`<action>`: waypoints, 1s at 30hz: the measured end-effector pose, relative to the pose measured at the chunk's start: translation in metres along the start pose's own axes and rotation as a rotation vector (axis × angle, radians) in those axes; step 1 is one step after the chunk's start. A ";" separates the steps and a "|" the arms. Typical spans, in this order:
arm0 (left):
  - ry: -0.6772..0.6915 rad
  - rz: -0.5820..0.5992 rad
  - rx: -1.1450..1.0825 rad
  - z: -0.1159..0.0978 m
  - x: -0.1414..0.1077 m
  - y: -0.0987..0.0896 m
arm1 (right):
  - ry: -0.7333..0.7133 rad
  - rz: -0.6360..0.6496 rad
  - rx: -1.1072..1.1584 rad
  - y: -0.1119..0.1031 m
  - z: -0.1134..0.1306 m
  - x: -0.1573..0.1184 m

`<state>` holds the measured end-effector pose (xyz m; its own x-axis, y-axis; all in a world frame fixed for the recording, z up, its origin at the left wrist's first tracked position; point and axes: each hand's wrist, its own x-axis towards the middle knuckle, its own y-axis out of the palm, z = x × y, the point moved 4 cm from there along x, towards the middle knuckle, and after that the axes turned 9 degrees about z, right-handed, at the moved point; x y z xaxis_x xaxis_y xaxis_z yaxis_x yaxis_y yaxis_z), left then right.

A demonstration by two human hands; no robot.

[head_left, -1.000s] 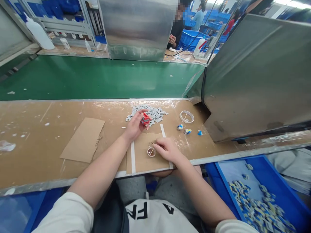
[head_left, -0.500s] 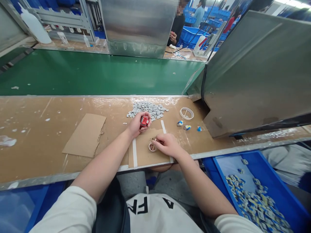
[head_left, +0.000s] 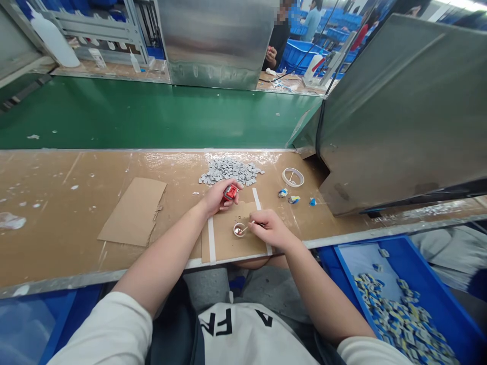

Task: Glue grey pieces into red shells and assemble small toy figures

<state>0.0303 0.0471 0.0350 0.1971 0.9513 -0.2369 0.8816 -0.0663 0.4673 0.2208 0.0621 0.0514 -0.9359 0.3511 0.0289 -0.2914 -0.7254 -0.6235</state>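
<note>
In my left hand (head_left: 221, 196) is a small red plastic part (head_left: 230, 192) with dark edges, held above the bench near a heap of small grey pieces (head_left: 230, 171). My right hand (head_left: 268, 228) pinches a thin pale stick (head_left: 245, 229), whose tip reaches into a small round white cup (head_left: 238, 229). Something reddish-brown shows inside the cup. The cup stands on a cardboard sheet (head_left: 228, 248) fixed by strips of white tape.
A tape roll (head_left: 292, 177) and several small blue-and-yellow parts (head_left: 293, 199) lie to the right. Another cardboard piece (head_left: 133, 213) is at left. Beyond runs a green belt (head_left: 152, 116). A metal panel (head_left: 399, 111) rises at right, above a blue bin (head_left: 380, 324) of small parts. A person (head_left: 277, 40) sits opposite.
My right hand has shifted slightly right, tilting the stick so that it shows more clearly in the cup. My left hand has moved slightly right and turned the red part.
</note>
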 end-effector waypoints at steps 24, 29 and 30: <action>-0.053 -0.128 0.156 -0.006 -0.001 0.000 | -0.131 -0.542 0.092 -0.021 0.009 0.046; -0.033 -0.141 0.155 -0.004 0.000 -0.001 | -0.130 -0.538 0.036 -0.017 0.004 0.050; -0.036 -0.145 0.154 -0.004 0.000 -0.002 | -0.125 -0.536 0.016 -0.016 0.004 0.051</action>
<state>0.0274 0.0486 0.0373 0.0762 0.9431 -0.3236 0.9563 0.0227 0.2913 0.1775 0.0894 0.0660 -0.6714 0.6018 0.4326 -0.7361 -0.4736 -0.4836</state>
